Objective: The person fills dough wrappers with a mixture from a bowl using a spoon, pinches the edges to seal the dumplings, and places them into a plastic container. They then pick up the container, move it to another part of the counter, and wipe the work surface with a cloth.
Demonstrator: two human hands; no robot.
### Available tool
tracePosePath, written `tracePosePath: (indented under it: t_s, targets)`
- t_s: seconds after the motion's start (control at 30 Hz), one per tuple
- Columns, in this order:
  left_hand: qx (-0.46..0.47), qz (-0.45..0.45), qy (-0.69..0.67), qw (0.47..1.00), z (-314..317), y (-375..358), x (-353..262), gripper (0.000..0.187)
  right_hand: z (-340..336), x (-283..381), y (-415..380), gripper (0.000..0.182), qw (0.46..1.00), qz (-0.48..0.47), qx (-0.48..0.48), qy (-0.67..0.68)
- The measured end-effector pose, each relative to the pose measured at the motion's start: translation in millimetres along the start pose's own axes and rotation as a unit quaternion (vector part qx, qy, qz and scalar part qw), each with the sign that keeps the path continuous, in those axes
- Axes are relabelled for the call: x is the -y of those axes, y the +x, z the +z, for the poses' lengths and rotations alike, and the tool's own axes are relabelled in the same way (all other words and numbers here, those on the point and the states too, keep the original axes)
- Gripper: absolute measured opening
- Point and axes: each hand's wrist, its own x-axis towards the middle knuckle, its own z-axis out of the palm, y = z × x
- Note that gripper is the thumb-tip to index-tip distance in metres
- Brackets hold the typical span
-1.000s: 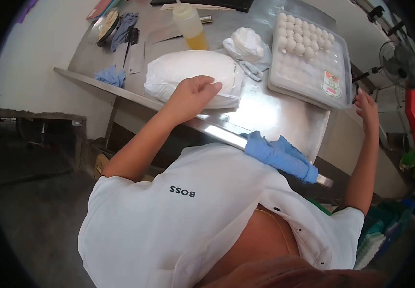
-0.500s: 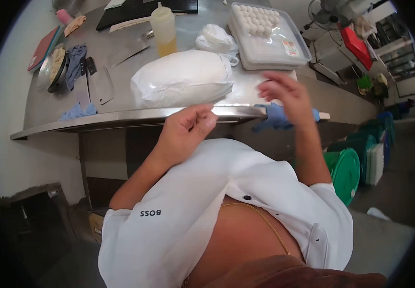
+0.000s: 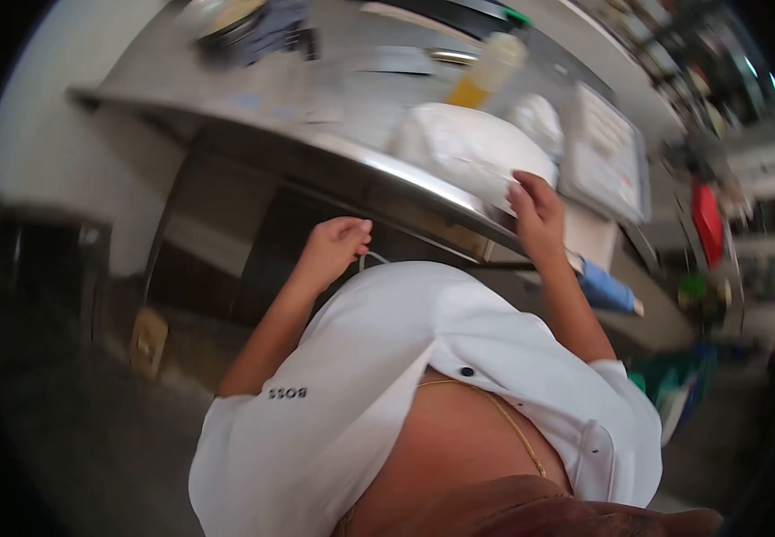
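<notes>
My left hand (image 3: 338,243) is in front of the table's edge, thumb and fingers pressed together. A thin white strand (image 3: 371,259) curves just below the fingertips; whether they hold it is unclear. My right hand (image 3: 538,215) is raised at the near right side of a large white wrapped bundle (image 3: 468,148), its fingers apart and nothing visible in them. The bundle lies on the metal table (image 3: 342,148). Behind it stands a squeeze bottle (image 3: 488,72) with yellow liquid. A small white bag (image 3: 538,123) sits to its right.
A clear tub (image 3: 607,157) with white round items stands at the right. Blurred blades (image 3: 396,61), a blue-grey cloth (image 3: 277,31) and a bowl (image 3: 226,22) lie farther left. A blue cloth wraps a bar (image 3: 607,288) at the table's right corner.
The view has turned, so the table now slants down to the right. My left hand is lower and farther from the bundle. My right hand is now nearer the bundle.
</notes>
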Motion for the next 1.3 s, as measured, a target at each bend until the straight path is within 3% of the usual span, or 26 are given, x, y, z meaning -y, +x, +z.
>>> tracePosePath:
  t_s: [0.1,0.2,0.23,0.3,0.4,0.53,0.63,0.7,0.9,1.03,1.1,1.17,1.23,1.27,1.3]
  targets:
    - [-0.083,-0.085,0.045,0.992,-22,6,54,0.036,13,33,22,0.031,0.986,-0.058,0.143,-0.064]
    - [-0.151,-0.087,0.283,0.943,-44,5,143,0.052,9,68,51,0.029,0.963,-0.083,0.238,-0.099]
    - [-0.169,-0.089,0.284,0.940,-50,-4,163,0.052,8,76,60,0.031,0.942,-0.136,0.265,-0.154]
    - [-0.193,-0.198,0.370,0.887,-57,-23,194,0.056,4,81,83,0.037,0.889,-0.223,0.324,-0.233]
    - [-0.241,-0.289,0.304,0.875,-63,-51,218,0.058,9,92,95,0.044,0.897,-0.180,0.384,-0.122]
    - [-0.317,-0.333,0.201,0.865,-60,-73,256,0.058,39,80,112,0.052,0.870,-0.207,0.447,-0.015]
    - [-0.349,-0.312,0.216,0.857,-40,-83,233,0.055,66,74,111,0.049,0.866,-0.191,0.458,0.054]
    - [-0.285,-0.326,0.166,0.886,-34,-86,218,0.053,81,76,107,0.049,0.857,-0.199,0.472,0.057]
    - [-0.316,-0.286,0.213,0.879,-57,-78,252,0.050,131,105,99,0.040,0.846,-0.223,0.484,-0.003]
    - [-0.266,-0.316,0.172,0.894,-117,-71,283,0.051,185,126,88,0.038,0.831,-0.305,0.463,-0.044]
    - [-0.286,-0.201,0.329,0.877,-157,-67,324,0.053,220,135,85,0.039,0.832,-0.340,0.433,-0.072]
    - [-0.307,-0.170,0.315,0.882,-200,-74,360,0.058,253,136,90,0.042,0.834,-0.388,0.376,-0.112]
    - [-0.367,-0.211,0.109,0.899,-223,-104,305,0.055,284,129,97,0.047,0.844,-0.408,0.314,-0.151]
    - [-0.389,-0.230,0.055,0.890,-240,-110,305,0.052,294,126,100,0.050,0.850,-0.411,0.280,-0.172]
    - [-0.378,-0.245,0.080,0.889,-272,-104,351,0.052,300,127,98,0.054,0.879,-0.336,0.291,-0.173]
